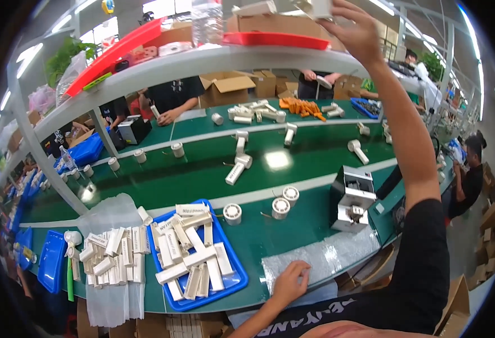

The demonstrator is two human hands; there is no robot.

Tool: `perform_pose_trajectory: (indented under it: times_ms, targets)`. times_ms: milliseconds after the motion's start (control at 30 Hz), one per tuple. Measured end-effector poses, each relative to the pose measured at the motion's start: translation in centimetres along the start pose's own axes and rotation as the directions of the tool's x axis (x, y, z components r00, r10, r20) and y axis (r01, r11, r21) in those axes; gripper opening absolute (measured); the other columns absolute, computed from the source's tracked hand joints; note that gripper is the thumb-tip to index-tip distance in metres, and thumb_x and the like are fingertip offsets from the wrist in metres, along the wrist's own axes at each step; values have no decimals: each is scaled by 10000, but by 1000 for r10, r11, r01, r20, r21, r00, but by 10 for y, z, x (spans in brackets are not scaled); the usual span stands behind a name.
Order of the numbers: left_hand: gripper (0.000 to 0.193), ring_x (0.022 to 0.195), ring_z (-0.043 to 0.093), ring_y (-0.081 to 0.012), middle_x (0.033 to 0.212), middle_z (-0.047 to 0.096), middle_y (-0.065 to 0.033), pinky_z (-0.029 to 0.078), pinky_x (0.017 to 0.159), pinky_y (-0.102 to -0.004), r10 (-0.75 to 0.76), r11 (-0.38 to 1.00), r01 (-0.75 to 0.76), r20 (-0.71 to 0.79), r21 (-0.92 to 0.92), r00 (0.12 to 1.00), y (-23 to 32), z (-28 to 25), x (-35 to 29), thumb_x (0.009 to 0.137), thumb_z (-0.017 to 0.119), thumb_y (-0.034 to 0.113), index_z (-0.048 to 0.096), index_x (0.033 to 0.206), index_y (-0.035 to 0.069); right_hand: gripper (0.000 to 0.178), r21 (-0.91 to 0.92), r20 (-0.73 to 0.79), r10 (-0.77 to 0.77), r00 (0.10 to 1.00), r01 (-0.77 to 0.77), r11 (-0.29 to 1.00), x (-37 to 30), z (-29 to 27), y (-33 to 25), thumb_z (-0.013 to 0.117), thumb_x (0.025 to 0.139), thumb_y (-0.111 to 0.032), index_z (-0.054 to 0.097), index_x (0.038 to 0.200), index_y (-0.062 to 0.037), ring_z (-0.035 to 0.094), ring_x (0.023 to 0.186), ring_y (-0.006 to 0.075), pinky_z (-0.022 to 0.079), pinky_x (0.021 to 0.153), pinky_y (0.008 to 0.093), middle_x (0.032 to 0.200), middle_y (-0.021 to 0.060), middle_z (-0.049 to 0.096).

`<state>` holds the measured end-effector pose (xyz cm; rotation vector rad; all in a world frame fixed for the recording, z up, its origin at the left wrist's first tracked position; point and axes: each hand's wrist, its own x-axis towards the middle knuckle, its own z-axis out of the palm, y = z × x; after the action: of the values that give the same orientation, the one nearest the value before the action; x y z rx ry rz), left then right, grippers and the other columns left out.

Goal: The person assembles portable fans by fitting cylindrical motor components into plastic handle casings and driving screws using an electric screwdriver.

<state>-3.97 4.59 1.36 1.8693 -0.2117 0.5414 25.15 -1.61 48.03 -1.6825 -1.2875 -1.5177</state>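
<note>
1. The white piece (321, 8) was high above the shelf's red tray (275, 40); blurred and cut off by the view's upper edge, it left its long axis and pointing direction unclear.
2. The raised right hand (359, 32) gripped this piece.
3. The left hand (291, 283) rested on bubble wrap (343, 254) at the desk's (258, 245) near side, fingers loosely curled; whether they gripped anything could not be told.
4. Farther off stood three round white fan heads (281, 208), two just beside each other.
5. To the left, a blue tray (240, 279) held white casings (199, 257) lying at mixed angles.
6. To the right, beyond the bubble wrap, stood a black-and-silver machine (353, 200).
7. On the far green belt (315, 155), one handheld fan (238, 170) pointed its handle near-left.
</note>
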Motion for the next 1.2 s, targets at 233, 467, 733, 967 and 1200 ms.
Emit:
perform_pose_trajectory:
  times_ms: [233, 467, 733, 967, 1200]
  targets:
    - [173, 763, 674, -201, 1035, 644, -90, 538, 683, -287, -84, 990, 86, 18, -116, 996, 2, -3, -5, 836, 652, 53, 669, 1009, 63, 383, -239, 402, 298, 866, -215, 947, 94, 96, 91, 698, 835, -424, 735, 1061, -117, 654, 942, 239, 491, 852, 330, 1000, 114, 711]
    - [167, 737, 676, -191, 1028, 644, -80, 533, 655, -277, -83, 990, 83, -2, -112, 997, -1, -4, -3, 833, 663, 55, 672, 999, 64, 413, 10, 260, 373, 890, -389, 921, 88, 105, 42, 677, 841, -411, 708, 918, -6, 675, 863, 314, 512, 845, 367, 1057, 170, 679]
    - [133, 730, 687, -220, 1014, 644, -88, 552, 641, -286, -61, 994, 57, -34, -90, 998, 1, -1, 6, 833, 670, 46, 674, 965, 57, 390, -241, 304, 58, 951, 18, 970, 85, 127, 48, 647, 837, -418, 710, 1042, -92, 643, 929, 391, 512, 822, 436, 954, 219, 683]
    - [120, 734, 668, -152, 1007, 651, -65, 492, 577, -238, -131, 988, 124, -79, -94, 988, -1, -4, 2, 849, 663, 55, 679, 968, 54, 305, -142, 511, 35, 859, 45, 989, 96, 153, 45, 649, 801, -392, 757, 907, -127, 658, 904, 377, 520, 813, 439, 911, 182, 701]
    - [112, 755, 662, -166, 995, 656, -67, 492, 583, -252, -124, 989, 122, -20, -78, 992, 1, -2, -4, 853, 652, 54, 672, 963, 58, 364, -462, 500, 96, 861, 171, 870, 100, 117, -4, 636, 812, -434, 754, 811, -89, 671, 847, 342, 534, 772, 431, 849, 178, 698]
